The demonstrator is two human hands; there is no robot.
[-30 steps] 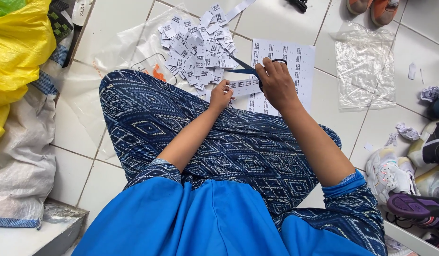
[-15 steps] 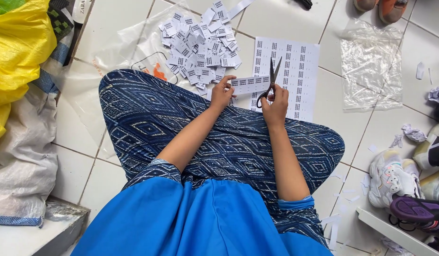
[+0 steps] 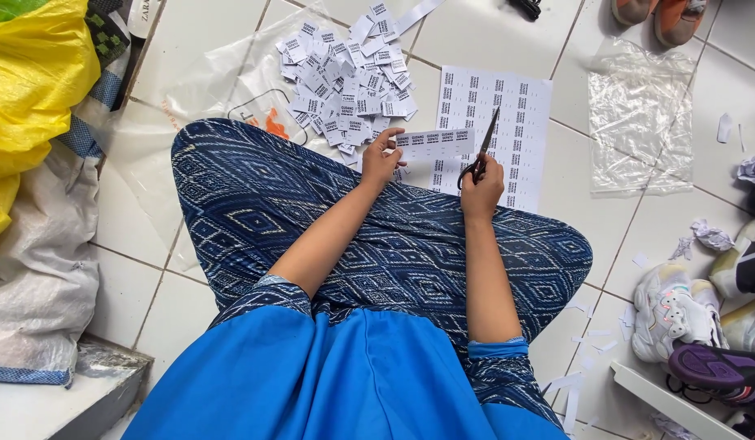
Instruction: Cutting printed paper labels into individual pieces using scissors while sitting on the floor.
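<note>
I sit cross-legged on a white tiled floor in patterned blue trousers. My left hand [image 3: 381,157] pinches a narrow strip of printed paper labels [image 3: 433,140] by its left end. My right hand [image 3: 482,189] grips black scissors [image 3: 482,155], blades pointing up and away, beside the strip's right end. Under the strip lies a larger printed label sheet [image 3: 512,122] flat on the floor. A pile of several small cut labels [image 3: 349,77] rests on a clear plastic bag [image 3: 206,77] just beyond my left knee.
A yellow sack [image 3: 27,90] and a white woven sack [image 3: 35,269] sit at the left. Another clear plastic bag [image 3: 638,122] lies at the right. Shoes [image 3: 679,314] and crumpled paper scraps [image 3: 711,236] crowd the right edge; orange shoes [image 3: 658,16] at top.
My right hand has drawn back toward my knee and turned the scissors upright. The cut strip now hangs free in my left hand above the sheet.
</note>
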